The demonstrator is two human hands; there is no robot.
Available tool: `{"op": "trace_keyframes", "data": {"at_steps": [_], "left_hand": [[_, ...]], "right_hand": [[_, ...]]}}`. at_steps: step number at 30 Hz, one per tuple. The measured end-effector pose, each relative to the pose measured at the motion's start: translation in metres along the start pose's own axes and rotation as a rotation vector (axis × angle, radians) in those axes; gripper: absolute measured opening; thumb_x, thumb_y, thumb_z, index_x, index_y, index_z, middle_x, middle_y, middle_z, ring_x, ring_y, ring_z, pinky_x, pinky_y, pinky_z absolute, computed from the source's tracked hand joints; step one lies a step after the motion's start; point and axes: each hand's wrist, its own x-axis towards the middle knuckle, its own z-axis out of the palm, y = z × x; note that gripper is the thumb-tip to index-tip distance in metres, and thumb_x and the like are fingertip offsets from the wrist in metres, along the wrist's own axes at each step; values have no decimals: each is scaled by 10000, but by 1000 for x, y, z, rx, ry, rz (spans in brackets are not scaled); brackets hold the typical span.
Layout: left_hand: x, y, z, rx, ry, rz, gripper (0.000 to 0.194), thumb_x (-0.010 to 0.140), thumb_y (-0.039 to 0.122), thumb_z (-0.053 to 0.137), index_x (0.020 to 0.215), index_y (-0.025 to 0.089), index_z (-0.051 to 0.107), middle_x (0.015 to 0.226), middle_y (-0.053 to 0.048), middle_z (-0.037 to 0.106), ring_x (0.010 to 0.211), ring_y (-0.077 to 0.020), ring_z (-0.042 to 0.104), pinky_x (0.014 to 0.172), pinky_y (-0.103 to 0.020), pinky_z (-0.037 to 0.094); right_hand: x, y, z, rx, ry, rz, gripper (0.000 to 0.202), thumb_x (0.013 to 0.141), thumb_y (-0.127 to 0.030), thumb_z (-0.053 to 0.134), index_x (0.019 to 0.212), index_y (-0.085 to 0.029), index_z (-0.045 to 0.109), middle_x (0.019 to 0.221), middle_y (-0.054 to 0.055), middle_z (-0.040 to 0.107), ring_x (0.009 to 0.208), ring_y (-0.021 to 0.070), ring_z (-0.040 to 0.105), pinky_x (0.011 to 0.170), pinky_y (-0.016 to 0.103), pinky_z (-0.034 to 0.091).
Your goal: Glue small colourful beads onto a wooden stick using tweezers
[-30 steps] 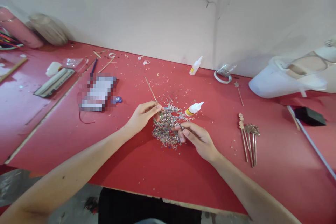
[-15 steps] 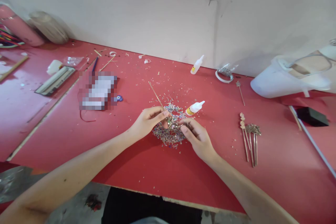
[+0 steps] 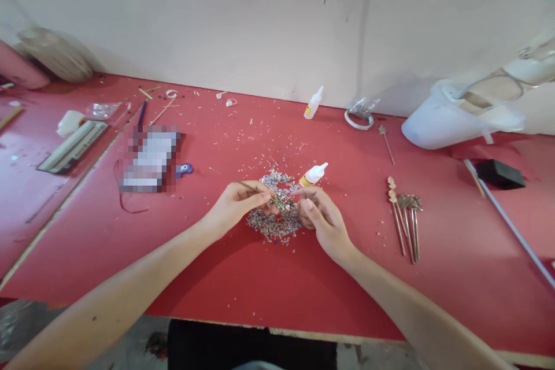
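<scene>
My left hand is closed in a pinch on a hair stick, whose thin shaft points left behind the fingers and whose ornamented head faces my right hand. My right hand is also pinched, just right of that head; whatever its fingertips hold is too small to make out. Beneath both hands spreads a pile of small glittering rhinestones. Just beyond my right hand, a small white glue bottle with a yellow label lies tilted on the red table.
More hair sticks lie at right, a single one behind them. A second glue bottle and a white ring stand by the wall. Further right are a white container and black block. A blurred phone-like object lies left.
The hair stick's shaft has swung from pointing away over the table to pointing left. Both hands stay close together over the rhinestones, and the camera view has shifted slightly.
</scene>
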Motion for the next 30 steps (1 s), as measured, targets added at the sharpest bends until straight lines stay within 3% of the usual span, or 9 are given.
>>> {"op": "trace_keyframes", "data": {"at_steps": [4,9,22,30], "left_hand": [[2,-3,-1,15,100,58,180,847,303,647,794,133,669,746,-62,746,646,-126,651,683,-259,523],[2,-4,-4,101,155,97,211,855,324,634,789,128,678,761,-74,747,661,-138,652,667,-265,516],[1,-3,1,122,136,59,228,830,368,640,822,141,663,753,-67,753,662,-152,673,669,-278,530],[1,-4,1,141,156,68,207,840,351,632,820,149,674,765,-58,751,694,-146,669,682,-263,515]], "right_hand": [[-6,-2,0,-186,70,-108,214,969,-444,455,980,-235,499,637,-51,438,523,100,413,493,231,342],[-5,-9,1,-432,12,-113,185,954,-384,495,859,-226,489,633,-28,520,536,113,499,515,242,380],[-6,-8,3,-517,44,-140,178,945,-368,507,839,-225,504,595,-40,498,495,104,458,486,236,356],[-6,-3,3,-530,-14,-127,151,952,-375,489,960,-227,511,651,-19,559,517,120,515,495,242,380]]}}
